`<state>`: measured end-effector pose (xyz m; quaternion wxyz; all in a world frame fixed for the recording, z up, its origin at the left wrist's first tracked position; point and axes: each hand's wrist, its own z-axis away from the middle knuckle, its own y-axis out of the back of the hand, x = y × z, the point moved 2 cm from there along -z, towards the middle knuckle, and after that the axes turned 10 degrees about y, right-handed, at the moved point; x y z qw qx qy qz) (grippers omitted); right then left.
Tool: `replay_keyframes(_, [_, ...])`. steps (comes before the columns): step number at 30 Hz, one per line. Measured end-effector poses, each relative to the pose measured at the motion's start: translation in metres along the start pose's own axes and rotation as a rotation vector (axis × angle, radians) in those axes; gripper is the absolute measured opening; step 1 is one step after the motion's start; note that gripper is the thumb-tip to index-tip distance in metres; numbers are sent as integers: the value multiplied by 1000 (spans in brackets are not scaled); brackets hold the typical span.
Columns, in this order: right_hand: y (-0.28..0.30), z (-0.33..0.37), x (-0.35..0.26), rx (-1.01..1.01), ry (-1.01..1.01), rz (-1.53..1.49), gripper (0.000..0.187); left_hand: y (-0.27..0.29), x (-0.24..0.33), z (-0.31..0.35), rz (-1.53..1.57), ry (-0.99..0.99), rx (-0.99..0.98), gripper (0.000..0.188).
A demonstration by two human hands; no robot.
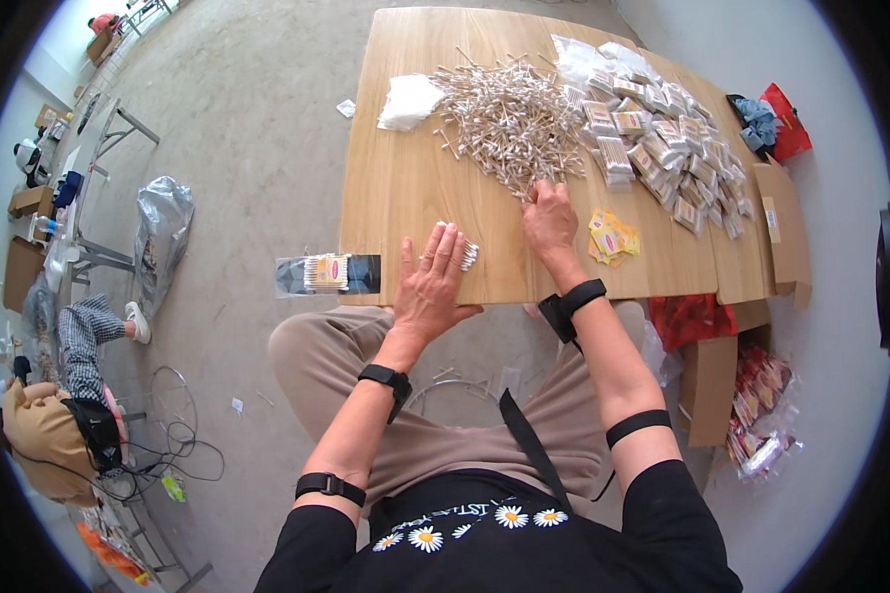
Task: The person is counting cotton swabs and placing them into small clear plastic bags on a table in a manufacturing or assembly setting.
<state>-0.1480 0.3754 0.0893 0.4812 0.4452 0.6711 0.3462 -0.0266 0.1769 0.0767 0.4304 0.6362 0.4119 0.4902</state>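
Observation:
My left hand (pixel 432 282) lies flat near the table's front edge, fingers stretched out over a small bunch of cotton swabs (pixel 470 257). White tips of that bunch stick out to the right of the fingers. At the near edge of a big loose pile of cotton swabs (pixel 509 119), my right hand (pixel 550 219) is closed, fingertips pinched on swabs. How many it grips is hidden. Yellow printed cards (pixel 613 236) lie to its right. A pack of cotton swabs with a card (pixel 326 272) rests on a dark strip at the table's left edge.
Filled clear bags of swabs (pixel 663 148) heap up on the right of the wooden table (pixel 405 188). White plastic bags (pixel 410 103) lie at the far left. A cardboard box (pixel 712 390) stands below on the right. Another person (pixel 69 425) sits at the left.

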Motion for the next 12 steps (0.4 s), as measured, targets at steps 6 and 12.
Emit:
replay_keyframes(6, [-6,-9,15,58,107,-68,4,2,2,0,-17,11,-11,124])
replay_keyframes(12, [15,-17,9,-51,122,-229,8,3,2,-1,-15,12,-20,124])
